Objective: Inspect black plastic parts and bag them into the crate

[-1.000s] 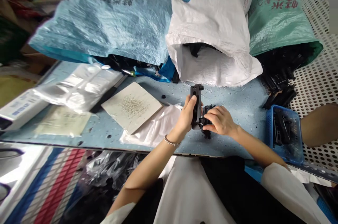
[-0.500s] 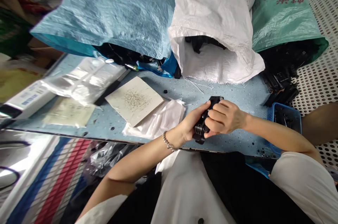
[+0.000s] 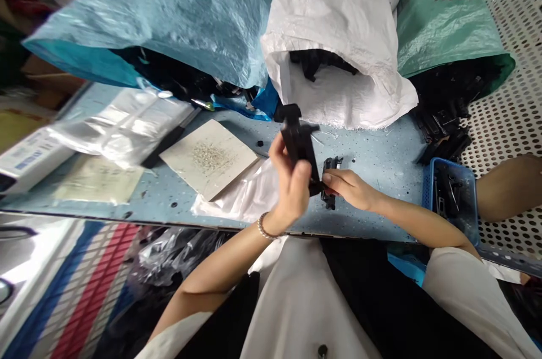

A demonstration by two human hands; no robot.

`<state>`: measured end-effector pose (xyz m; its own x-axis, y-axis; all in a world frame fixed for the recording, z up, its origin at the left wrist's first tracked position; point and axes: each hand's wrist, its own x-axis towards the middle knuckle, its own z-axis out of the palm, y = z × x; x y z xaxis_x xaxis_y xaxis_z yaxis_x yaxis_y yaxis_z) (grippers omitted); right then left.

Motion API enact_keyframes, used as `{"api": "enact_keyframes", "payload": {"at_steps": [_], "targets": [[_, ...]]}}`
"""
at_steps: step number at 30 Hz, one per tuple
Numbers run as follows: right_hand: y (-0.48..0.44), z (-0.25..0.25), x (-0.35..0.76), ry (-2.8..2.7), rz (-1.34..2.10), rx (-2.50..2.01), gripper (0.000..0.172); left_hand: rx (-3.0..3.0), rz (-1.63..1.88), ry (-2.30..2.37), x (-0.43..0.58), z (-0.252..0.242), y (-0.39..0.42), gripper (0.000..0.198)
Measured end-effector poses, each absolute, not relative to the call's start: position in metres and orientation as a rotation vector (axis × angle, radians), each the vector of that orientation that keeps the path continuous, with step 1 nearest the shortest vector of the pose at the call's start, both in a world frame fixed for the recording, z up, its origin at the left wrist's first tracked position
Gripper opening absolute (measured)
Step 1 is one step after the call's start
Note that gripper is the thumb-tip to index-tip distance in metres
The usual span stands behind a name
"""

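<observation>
My left hand (image 3: 292,192) grips a long black plastic part (image 3: 300,147), raised and tilted over the table, with a wider piece at its top end. To the right, my right hand (image 3: 353,187) pinches the edge of a smaller black bracket-like part (image 3: 330,178) on or just above the blue table. The two parts lie close together; whether they touch I cannot tell. Beyond my hands the white woven sack (image 3: 339,99) opens toward me, with black pieces inside. A pale square board (image 3: 207,158) with a grainy patch lies left of my left hand, partly over thin white plastic bags (image 3: 241,195).
A blue sack (image 3: 182,14) and a green sack (image 3: 440,26) spill black parts onto the table. At the right stands a blue basket (image 3: 429,189) of small parts. Clear packets (image 3: 122,127) and a white box (image 3: 34,156) lie left. The front edge is near my body.
My hands have moved apart. My left hand has lifted the long black part up and left, while my right hand is lower beside it with a separate smaller black part.
</observation>
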<state>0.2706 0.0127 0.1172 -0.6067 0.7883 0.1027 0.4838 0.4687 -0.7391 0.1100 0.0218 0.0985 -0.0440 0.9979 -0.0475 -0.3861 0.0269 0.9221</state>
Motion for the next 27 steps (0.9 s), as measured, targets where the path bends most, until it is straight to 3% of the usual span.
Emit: {"api": "enact_keyframes", "payload": {"at_steps": [4, 7, 10, 12, 15, 18, 20, 24, 27], "targets": [[0.027, 0.116, 0.281, -2.572, 0.296, -0.793, 0.039, 0.523, 1.018, 0.895, 0.105, 0.107, 0.033, 0.050], [0.033, 0.117, 0.287, -2.667, 0.087, -0.613, 0.033, 0.398, 0.784, 0.842, 0.106, 0.110, 0.033, 0.047], [0.029, 0.119, 0.285, -2.682, 0.198, -0.610, 0.039, 0.369, 0.729, 0.828, 0.111, 0.107, 0.028, 0.045], [0.022, 0.117, 0.278, -2.561, 0.456, -0.745, 0.046, 0.436, 0.808, 0.870, 0.114, 0.103, 0.024, 0.045], [0.009, 0.109, 0.266, -2.179, 0.909, -1.038, 0.059, 0.757, 1.232, 0.997, 0.113, 0.097, 0.017, 0.047], [0.004, 0.106, 0.263, -2.004, 1.273, -1.143, 0.060, 1.029, 1.517, 0.999, 0.109, 0.096, 0.018, 0.063], [0.008, 0.110, 0.268, -2.055, 1.289, -1.131, 0.053, 0.939, 1.391, 0.972, 0.106, 0.099, 0.022, 0.056], [0.016, 0.117, 0.274, -2.303, 0.845, -0.998, 0.051, 0.663, 1.101, 0.932, 0.106, 0.104, 0.029, 0.043], [0.013, 0.112, 0.270, -2.222, 1.017, -1.089, 0.050, 0.650, 1.158, 0.978, 0.108, 0.103, 0.027, 0.042]]}}
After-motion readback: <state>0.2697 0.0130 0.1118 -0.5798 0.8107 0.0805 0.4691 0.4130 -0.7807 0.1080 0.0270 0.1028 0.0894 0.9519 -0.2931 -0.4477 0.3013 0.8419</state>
